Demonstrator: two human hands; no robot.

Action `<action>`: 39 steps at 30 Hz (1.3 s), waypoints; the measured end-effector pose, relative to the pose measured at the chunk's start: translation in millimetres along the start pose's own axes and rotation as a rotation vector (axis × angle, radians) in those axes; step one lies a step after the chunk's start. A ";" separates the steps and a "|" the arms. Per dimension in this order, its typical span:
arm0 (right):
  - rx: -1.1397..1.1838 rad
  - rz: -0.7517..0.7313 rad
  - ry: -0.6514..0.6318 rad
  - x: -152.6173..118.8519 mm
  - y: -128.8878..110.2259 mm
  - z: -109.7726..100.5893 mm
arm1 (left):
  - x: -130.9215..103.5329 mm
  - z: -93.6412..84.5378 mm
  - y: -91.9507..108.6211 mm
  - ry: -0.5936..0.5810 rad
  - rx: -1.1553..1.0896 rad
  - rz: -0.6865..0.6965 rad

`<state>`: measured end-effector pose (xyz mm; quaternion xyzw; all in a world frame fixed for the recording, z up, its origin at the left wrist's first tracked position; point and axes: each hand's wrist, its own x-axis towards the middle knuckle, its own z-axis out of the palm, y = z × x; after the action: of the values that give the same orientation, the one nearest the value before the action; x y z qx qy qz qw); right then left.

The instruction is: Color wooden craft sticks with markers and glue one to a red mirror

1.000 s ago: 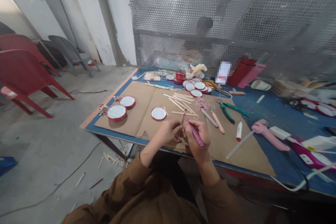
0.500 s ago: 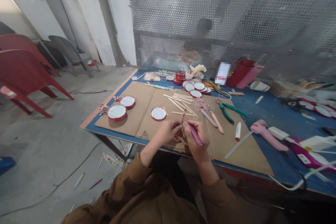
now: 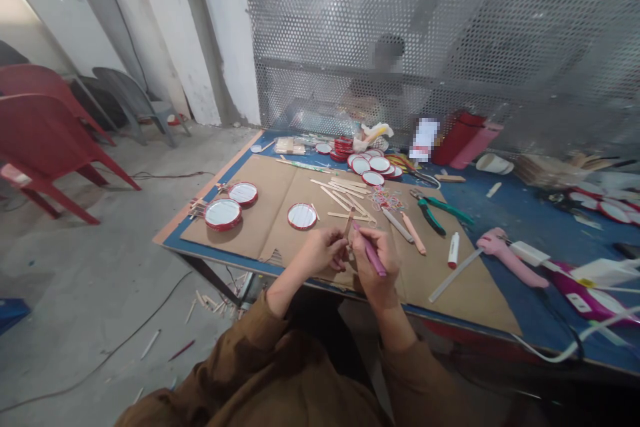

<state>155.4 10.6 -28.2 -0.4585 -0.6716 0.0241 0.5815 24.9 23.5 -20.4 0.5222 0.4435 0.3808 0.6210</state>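
Observation:
My left hand (image 3: 323, 250) is closed, pinching a short brown wooden stick (image 3: 350, 217) that points up between the two hands. In my right hand (image 3: 377, 273) is a purple marker (image 3: 373, 257), held like a pen, its upper end close to the stick. Both hands are over the near edge of a cardboard sheet (image 3: 273, 213). Just beyond them lie several pale craft sticks (image 3: 336, 199) and a pile of small coloured rubber bands (image 3: 386, 198). To the left is a white disc with a red rim (image 3: 302, 216), with thin lines across it.
Two red-rimmed discs with stick necks (image 3: 223, 214) lie at the left. Right of my hands are green-handled pliers (image 3: 431, 213), a white marker (image 3: 453, 250) and a pink glue gun (image 3: 513, 259) with its cord. More discs (image 3: 373, 178) are piled at the back, before a perforated metal panel (image 3: 320, 33).
Both hands stay almost in place, still holding the stick and the marker. The marker's upper end has shifted very slightly beside the stick.

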 end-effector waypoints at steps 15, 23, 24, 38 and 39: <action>0.002 -0.049 0.005 0.9 -3.2 -1.1 | 1.2 -1.7 -3.3 -0.021 0.004 0.009; -0.004 -0.081 -0.002 0.9 -1.0 -0.9 | 2.2 -1.0 -3.7 -0.008 0.009 0.012; -0.004 -0.088 -0.008 0.8 -1.0 -0.9 | 1.9 -0.9 -3.2 -0.003 0.009 0.013; -0.011 -0.039 0.042 1.2 -0.5 0.8 | 2.2 0.1 -2.5 0.006 0.010 -0.014; -0.005 -0.029 0.039 0.9 -0.5 0.7 | 1.8 0.1 -2.1 0.005 0.009 -0.014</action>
<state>154.6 11.3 -27.5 -0.4504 -0.6668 0.0048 0.5937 25.7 24.8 -22.7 0.5209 0.4503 0.3759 0.6202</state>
